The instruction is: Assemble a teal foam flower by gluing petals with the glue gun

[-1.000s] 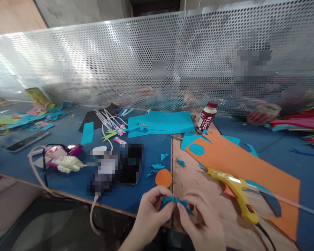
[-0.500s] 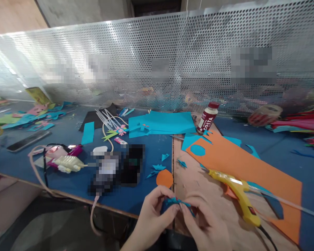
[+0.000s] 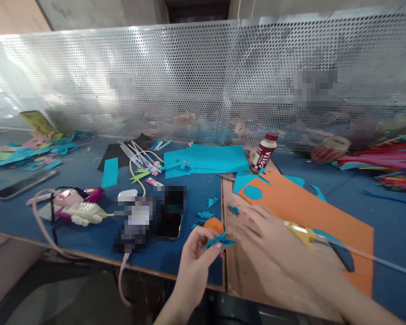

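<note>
A person's left hand (image 3: pixel 198 253) pinches a spiky blue cut-out (image 3: pixel 222 241) between thumb and fingers, just before an orange disc (image 3: pixel 213 225), while the right hand (image 3: pixel 265 228), fingers loosely extended, has a smaller blue piece (image 3: pixel 234 209) at its fingertips; whether gripped, I can't tell.

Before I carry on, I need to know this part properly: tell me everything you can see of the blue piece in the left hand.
The blue piece is bright blue and thin, with pointed tips, and looks like cut paper or foam sheet. The left hand pinches it between thumb and fingers, hiding part of it; its tips stick out to the right. In the picture it sits just below the orange disc. The right hand is apart from it. Its underside and full outline are not visible.
</note>
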A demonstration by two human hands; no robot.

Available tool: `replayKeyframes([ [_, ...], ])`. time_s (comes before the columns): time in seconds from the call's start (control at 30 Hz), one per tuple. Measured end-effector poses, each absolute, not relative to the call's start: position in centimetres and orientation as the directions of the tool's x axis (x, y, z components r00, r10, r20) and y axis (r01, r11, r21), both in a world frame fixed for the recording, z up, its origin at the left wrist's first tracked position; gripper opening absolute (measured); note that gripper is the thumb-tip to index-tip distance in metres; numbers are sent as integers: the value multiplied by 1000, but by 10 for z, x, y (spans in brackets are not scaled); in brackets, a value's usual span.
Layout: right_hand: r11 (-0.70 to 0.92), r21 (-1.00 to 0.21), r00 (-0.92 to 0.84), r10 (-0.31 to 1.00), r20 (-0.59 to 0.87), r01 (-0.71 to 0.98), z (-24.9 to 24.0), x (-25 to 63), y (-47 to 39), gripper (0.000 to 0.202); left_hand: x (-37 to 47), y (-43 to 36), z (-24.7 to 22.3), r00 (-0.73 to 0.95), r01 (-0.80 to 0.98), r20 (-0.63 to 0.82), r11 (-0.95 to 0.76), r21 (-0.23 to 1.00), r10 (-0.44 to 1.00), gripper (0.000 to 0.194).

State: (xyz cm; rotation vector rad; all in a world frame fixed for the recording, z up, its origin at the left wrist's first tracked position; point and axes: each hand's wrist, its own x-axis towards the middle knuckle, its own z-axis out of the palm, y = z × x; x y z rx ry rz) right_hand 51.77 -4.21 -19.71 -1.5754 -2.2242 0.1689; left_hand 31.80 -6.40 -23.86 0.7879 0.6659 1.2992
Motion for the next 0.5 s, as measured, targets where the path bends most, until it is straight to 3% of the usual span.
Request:
replayKeyframes([
  [0.13, 377, -281, -348, 925, 150, 882, -209, 526, 15, 20, 320, -64, -235, 128, -585, -11, 85, 807, 992, 18],
  [0.27, 370, -327, -367, 927, 71, 870, -213, 526, 34, 10, 319, -65, -238, 133, -576, -23, 96, 812, 991, 19],
  [0.5, 289, -449, -302, 952, 44, 846, -204, 529, -6, 21, 320, -66, -237, 163, -566, -55, 139, 812, 985, 22],
])
